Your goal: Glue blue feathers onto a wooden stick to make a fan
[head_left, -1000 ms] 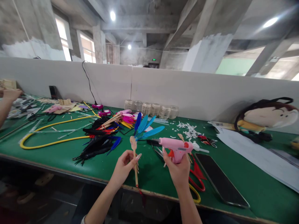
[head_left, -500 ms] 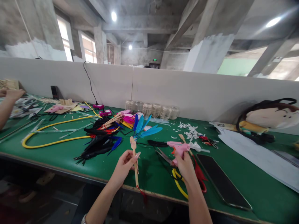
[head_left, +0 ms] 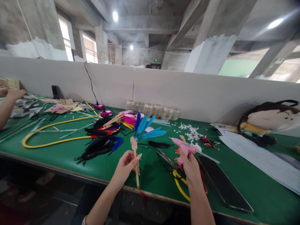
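Note:
My left hand (head_left: 124, 167) pinches a thin wooden stick (head_left: 136, 168) upright, its shaped flat tip (head_left: 133, 143) at the top and a red thread hanging below. My right hand (head_left: 191, 170) grips a pink hot glue gun (head_left: 185, 148), its nozzle tilted up and to the left. Bright blue feathers (head_left: 145, 128) fan out just beyond the stick, and I cannot tell whether they touch it. A black feather (head_left: 159, 144) lies left of the gun. Steel scissors (head_left: 167, 158) with yellow handles lie under my right wrist.
Piles of black, pink and blue feathers (head_left: 100, 134) and a yellow cable (head_left: 56, 140) cover the table's left. Glass jars (head_left: 152, 110) stand along a white partition (head_left: 187, 90). A black tablet (head_left: 222, 184) lies at right. A co-worker's hand (head_left: 15, 93) reaches in at far left.
My right hand has moved right and the glue gun has turned, its nozzle now tilting up and away from the black feather. My left hand and the stick have hardly moved.

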Demonstrator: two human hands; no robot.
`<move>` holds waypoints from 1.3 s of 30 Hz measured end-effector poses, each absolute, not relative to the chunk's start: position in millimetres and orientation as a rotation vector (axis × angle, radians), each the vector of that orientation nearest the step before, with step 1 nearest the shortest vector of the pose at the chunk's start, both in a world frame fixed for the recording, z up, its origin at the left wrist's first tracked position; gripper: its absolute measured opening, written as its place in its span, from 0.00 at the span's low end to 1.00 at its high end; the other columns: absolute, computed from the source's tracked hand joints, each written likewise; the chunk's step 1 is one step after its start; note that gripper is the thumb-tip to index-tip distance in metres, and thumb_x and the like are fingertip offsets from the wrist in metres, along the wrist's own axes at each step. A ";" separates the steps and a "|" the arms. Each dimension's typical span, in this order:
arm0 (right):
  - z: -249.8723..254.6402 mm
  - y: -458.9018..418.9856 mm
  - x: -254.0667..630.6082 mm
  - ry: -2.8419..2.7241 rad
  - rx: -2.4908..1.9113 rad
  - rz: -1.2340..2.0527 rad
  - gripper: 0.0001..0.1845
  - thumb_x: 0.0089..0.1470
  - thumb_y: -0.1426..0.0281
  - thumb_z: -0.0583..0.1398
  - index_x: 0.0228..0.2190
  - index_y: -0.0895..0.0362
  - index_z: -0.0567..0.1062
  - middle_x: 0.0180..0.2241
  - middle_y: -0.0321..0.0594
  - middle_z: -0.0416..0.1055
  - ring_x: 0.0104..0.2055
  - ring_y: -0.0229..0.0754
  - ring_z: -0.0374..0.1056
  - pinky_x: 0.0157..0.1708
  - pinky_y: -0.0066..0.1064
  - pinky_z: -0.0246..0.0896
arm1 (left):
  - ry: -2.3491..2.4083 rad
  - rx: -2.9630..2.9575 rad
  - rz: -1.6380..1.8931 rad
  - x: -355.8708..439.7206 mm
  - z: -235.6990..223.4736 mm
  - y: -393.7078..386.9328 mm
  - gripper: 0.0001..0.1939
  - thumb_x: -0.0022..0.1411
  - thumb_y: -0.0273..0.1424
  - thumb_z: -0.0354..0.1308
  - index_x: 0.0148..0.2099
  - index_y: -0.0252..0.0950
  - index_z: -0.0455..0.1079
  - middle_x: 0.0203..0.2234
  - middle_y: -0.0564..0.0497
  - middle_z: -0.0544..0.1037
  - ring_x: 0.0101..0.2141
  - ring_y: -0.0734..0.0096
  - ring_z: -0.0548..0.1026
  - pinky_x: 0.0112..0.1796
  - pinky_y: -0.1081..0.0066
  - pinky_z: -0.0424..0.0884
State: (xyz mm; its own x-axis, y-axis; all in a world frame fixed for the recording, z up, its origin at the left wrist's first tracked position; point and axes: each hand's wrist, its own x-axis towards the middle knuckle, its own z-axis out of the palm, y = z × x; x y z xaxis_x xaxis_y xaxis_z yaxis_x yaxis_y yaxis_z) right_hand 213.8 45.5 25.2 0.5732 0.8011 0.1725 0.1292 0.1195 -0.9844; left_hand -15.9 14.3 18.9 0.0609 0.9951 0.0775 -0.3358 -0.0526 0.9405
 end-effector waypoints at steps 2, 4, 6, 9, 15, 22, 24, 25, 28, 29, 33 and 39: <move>28.1 45.4 208.1 -0.700 -1.275 0.776 0.20 0.34 0.59 0.62 0.28 0.60 0.70 0.25 0.36 0.70 0.20 0.33 0.63 0.20 0.27 0.61 | 0.874 1.041 1.347 -15.4 18.7 14.5 0.16 0.45 0.41 0.61 0.29 0.34 0.64 0.19 0.59 0.62 0.20 0.81 0.64 0.19 0.81 0.64; 36.2 42.1 201.9 -0.481 -1.102 0.903 0.19 0.31 0.61 0.64 0.27 0.58 0.69 0.25 0.33 0.69 0.20 0.31 0.63 0.21 0.25 0.62 | 0.892 1.039 1.349 -15.2 18.6 14.8 0.16 0.44 0.41 0.61 0.29 0.34 0.63 0.19 0.59 0.62 0.20 0.81 0.64 0.18 0.81 0.64; 47.2 35.0 197.4 -0.431 -0.915 1.018 0.16 0.32 0.63 0.64 0.26 0.57 0.68 0.22 0.30 0.66 0.20 0.29 0.61 0.23 0.23 0.62 | 0.909 1.033 1.338 -15.1 18.9 15.0 0.17 0.45 0.41 0.61 0.29 0.34 0.63 0.19 0.59 0.62 0.20 0.81 0.64 0.18 0.81 0.65; 63.2 21.6 193.4 -0.550 -0.716 1.066 0.12 0.40 0.62 0.61 0.22 0.56 0.65 0.17 0.26 0.57 0.17 0.26 0.56 0.21 0.20 0.59 | 0.911 1.041 1.314 -14.9 19.5 15.1 0.17 0.45 0.41 0.61 0.29 0.34 0.62 0.19 0.59 0.61 0.20 0.81 0.63 0.18 0.80 0.66; 71.0 8.2 184.3 -0.858 -0.677 0.955 0.14 0.42 0.63 0.61 0.20 0.56 0.61 0.11 0.22 0.51 0.09 0.25 0.45 0.11 0.20 0.44 | 0.899 1.060 1.293 -15.5 17.1 16.2 0.16 0.46 0.41 0.60 0.29 0.34 0.62 0.18 0.59 0.62 0.19 0.82 0.63 0.18 0.80 0.66; 57.0 -0.1 157.1 -1.246 -1.171 0.553 0.14 0.36 0.63 0.63 0.20 0.57 0.65 0.10 0.27 0.58 0.11 0.30 0.52 0.11 0.24 0.50 | 0.893 1.098 1.296 -15.5 12.1 17.2 0.16 0.47 0.41 0.60 0.29 0.34 0.62 0.18 0.60 0.62 0.19 0.82 0.63 0.17 0.81 0.64; 55.6 -1.5 150.7 -1.332 -1.221 0.444 0.13 0.36 0.63 0.62 0.21 0.57 0.65 0.12 0.28 0.59 0.12 0.31 0.54 0.12 0.24 0.51 | 0.899 1.106 1.303 -15.5 11.5 17.0 0.16 0.47 0.40 0.60 0.29 0.34 0.61 0.18 0.60 0.62 0.18 0.82 0.62 0.17 0.81 0.64; 54.8 -1.4 149.2 -1.369 -1.238 0.413 0.12 0.37 0.63 0.61 0.21 0.57 0.65 0.12 0.28 0.59 0.12 0.31 0.54 0.12 0.24 0.51 | 0.900 1.110 1.307 -15.5 11.3 17.0 0.16 0.47 0.40 0.60 0.29 0.34 0.61 0.17 0.60 0.62 0.18 0.83 0.62 0.17 0.82 0.63; 51.3 2.7 150.8 -1.490 -1.310 0.333 0.12 0.39 0.62 0.59 0.20 0.57 0.64 0.11 0.29 0.60 0.12 0.33 0.56 0.12 0.24 0.52 | 0.901 1.130 1.316 -15.6 10.4 17.3 0.15 0.48 0.40 0.60 0.29 0.34 0.60 0.17 0.60 0.61 0.18 0.83 0.61 0.17 0.81 0.63; 49.9 4.8 152.4 -1.531 -1.336 0.295 0.12 0.39 0.62 0.59 0.19 0.56 0.63 0.11 0.29 0.60 0.12 0.33 0.57 0.12 0.24 0.53 | 0.903 1.139 1.318 -15.5 9.9 17.6 0.15 0.48 0.39 0.59 0.29 0.34 0.60 0.17 0.60 0.61 0.18 0.83 0.61 0.17 0.81 0.63; 45.7 11.7 156.3 -1.588 -1.415 0.158 0.12 0.41 0.63 0.58 0.18 0.56 0.62 0.10 0.31 0.61 0.11 0.34 0.58 0.12 0.25 0.53 | 0.913 1.170 1.327 -15.4 9.0 18.9 0.15 0.48 0.39 0.60 0.29 0.34 0.61 0.17 0.60 0.61 0.18 0.83 0.62 0.17 0.81 0.62; 41.6 14.5 152.4 -1.596 -1.449 0.045 0.09 0.40 0.65 0.57 0.21 0.56 0.63 0.11 0.31 0.61 0.12 0.35 0.58 0.13 0.25 0.54 | 0.903 1.220 1.335 -15.8 10.5 19.0 0.14 0.49 0.38 0.59 0.28 0.33 0.61 0.17 0.60 0.60 0.18 0.83 0.60 0.18 0.81 0.60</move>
